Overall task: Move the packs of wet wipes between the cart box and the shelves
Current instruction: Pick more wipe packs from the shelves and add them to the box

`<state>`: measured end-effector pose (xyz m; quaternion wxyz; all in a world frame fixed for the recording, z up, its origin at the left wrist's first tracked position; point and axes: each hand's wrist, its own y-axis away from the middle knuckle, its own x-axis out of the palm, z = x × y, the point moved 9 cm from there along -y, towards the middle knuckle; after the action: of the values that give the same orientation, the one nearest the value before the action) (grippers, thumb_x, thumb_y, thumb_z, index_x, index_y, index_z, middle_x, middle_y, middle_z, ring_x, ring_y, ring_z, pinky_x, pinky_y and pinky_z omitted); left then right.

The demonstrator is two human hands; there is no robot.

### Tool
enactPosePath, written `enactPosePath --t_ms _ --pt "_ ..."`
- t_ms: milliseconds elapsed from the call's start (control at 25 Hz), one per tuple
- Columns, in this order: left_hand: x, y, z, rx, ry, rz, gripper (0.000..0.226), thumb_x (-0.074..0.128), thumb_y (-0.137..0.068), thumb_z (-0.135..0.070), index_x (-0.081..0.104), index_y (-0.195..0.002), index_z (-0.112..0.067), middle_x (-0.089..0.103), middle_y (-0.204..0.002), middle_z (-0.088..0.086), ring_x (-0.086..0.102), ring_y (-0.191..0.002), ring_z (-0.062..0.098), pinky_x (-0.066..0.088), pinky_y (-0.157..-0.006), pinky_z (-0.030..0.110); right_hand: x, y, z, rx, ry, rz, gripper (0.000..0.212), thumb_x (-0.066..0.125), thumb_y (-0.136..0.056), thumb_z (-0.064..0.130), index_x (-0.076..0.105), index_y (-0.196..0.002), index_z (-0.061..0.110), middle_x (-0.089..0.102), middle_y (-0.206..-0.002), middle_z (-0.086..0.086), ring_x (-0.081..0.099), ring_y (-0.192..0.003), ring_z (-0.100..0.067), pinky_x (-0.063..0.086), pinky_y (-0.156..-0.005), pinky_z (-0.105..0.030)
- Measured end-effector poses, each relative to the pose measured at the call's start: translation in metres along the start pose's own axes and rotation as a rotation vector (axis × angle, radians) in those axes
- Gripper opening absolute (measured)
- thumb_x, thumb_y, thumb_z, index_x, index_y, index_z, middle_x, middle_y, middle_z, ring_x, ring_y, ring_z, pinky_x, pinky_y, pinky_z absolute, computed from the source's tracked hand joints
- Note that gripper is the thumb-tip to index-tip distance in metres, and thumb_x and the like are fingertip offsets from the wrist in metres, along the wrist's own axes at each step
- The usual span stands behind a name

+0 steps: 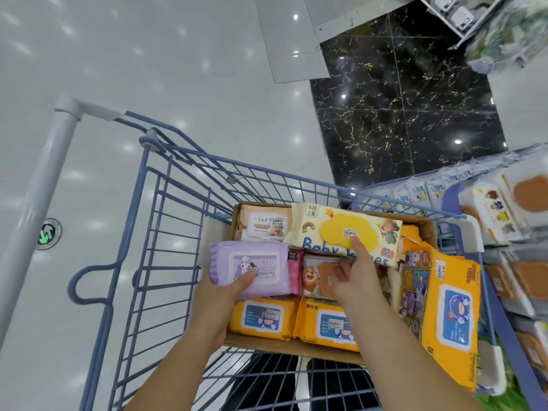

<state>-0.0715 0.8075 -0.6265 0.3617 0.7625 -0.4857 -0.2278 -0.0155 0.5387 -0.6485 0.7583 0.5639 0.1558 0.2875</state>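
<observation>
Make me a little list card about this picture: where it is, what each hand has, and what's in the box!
place: shop aisle, blue wire cart beside shelves
left hand: grips the purple pack
right hand: pinches the Baby Wipes pack, cream with a yellow lid
box: cardboard box inside the cart, full of wipes
other packs: orange packs along the near side, bear pack in the middle

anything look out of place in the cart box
The large yellow pack on the right lies tilted across the edge of the box, not flat like the others. The cream pack sits askew only because the right hand holds it.
</observation>
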Motion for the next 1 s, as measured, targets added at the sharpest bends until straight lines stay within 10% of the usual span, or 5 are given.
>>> enactPosePath --t_ms 200,440,640,800,1000 --pt "-0.004 0.007 -0.01 0.077 -0.013 -0.003 0.043 0.085 -0.078 -0.006 0.07 -0.118 -0.013 0.081 -0.104 0.005 0.077 -0.097 0.023 0.06 -0.078 0.035 0.023 0.014 0.008 0.033 0.019 0.03 0.034 0.083 -0.079 0.034 0.069 -0.108 0.023 0.075 -0.104 -0.004 0.073 -0.094 -0.023 0.056 -0.053 -0.029" --pt "-0.008 0.016 -0.011 0.11 -0.081 -0.049 0.038 0.087 -0.076 -0.005 0.072 -0.109 -0.019 0.081 -0.094 -0.002 0.078 -0.089 0.019 0.06 -0.075 0.035 0.038 0.017 0.022 0.004 -0.02 0.137 0.021 0.078 -0.086 0.03 0.067 -0.097 0.016 0.077 -0.075 -0.011 0.075 -0.061 -0.03 0.055 -0.057 -0.042" --pt "-0.015 0.023 -0.015 0.122 -0.1 -0.073 0.04 0.089 -0.075 -0.007 0.072 -0.11 -0.016 0.081 -0.097 0.002 0.077 -0.09 0.02 0.059 -0.07 0.031 0.026 0.017 0.009 -0.099 -0.061 0.091 0.055 0.091 -0.069 0.024 0.068 -0.119 0.023 0.077 -0.107 -0.011 0.076 -0.089 -0.032 0.06 -0.079 -0.055" --pt "-0.012 0.036 -0.035 0.163 -0.077 -0.074 0.038 0.086 -0.078 -0.005 0.069 -0.11 -0.013 0.078 -0.099 0.005 0.076 -0.074 0.009 0.055 -0.053 0.017 0.007 0.033 0.026 -0.175 0.023 0.101 0.047 0.083 -0.08 0.018 0.064 -0.123 0.019 0.075 -0.11 -0.012 0.074 -0.084 -0.03 0.058 -0.05 -0.037" --pt "0.024 0.037 -0.069 0.241 -0.064 0.011 0.045 0.089 -0.075 -0.015 0.067 -0.113 -0.02 0.078 -0.106 0.004 0.077 -0.092 0.019 0.062 -0.07 0.032 -0.025 0.084 0.068 -0.297 0.123 0.172 0.056 0.086 -0.074 0.03 0.063 -0.125 0.028 0.076 -0.109 -0.008 0.075 -0.092 -0.036 0.059 -0.075 -0.058"
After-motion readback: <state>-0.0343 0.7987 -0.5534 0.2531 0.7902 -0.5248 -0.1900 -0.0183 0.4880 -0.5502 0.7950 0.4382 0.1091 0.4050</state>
